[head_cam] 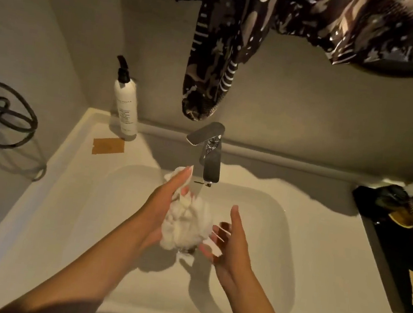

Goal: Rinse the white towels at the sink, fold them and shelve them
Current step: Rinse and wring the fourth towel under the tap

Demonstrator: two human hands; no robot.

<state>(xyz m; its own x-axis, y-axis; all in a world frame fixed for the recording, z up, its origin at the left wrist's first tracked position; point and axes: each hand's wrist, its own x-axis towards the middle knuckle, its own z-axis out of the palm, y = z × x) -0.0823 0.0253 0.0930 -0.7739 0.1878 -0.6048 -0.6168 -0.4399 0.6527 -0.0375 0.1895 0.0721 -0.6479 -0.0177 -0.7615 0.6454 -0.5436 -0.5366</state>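
A crumpled white towel (186, 225) sits bunched over the middle of the sink (267, 242), just under the spout of the chrome tap (210, 157), which stands at 12 o'clock from the basin. Water appears to run from the spout onto the cloth, though the stream is faint.

The left hand (165, 203) lies against the towel's 9 o'clock side, fingers stretched long and only lightly curled, thumb pressing into the cloth; a bit of towel pokes out past the fingertips toward the tap. It cups and supports the bundle rather than clenching it. The right hand (229, 239) is at the towel's 3 o'clock side, palm turned inward, fingers spread and blurred; its fingertips seem to touch the towel's edge, but whether it has any hold I cannot tell.

On the tabletop (317, 261) around the basin, a white pump bottle (126, 105) with a black head stands at 10 o'clock from the sink, in the back corner, and a small brown card (108, 146) lies flat just in front of it. At 3 o'clock, a black tray (383, 256) carries dark items and tan paper pieces, too dim to identify. A dark patterned cloth (220, 54) hangs above the tap at 12 o'clock. At 9 o'clock, off the tabletop, a dark cable (5, 116) lies looped.
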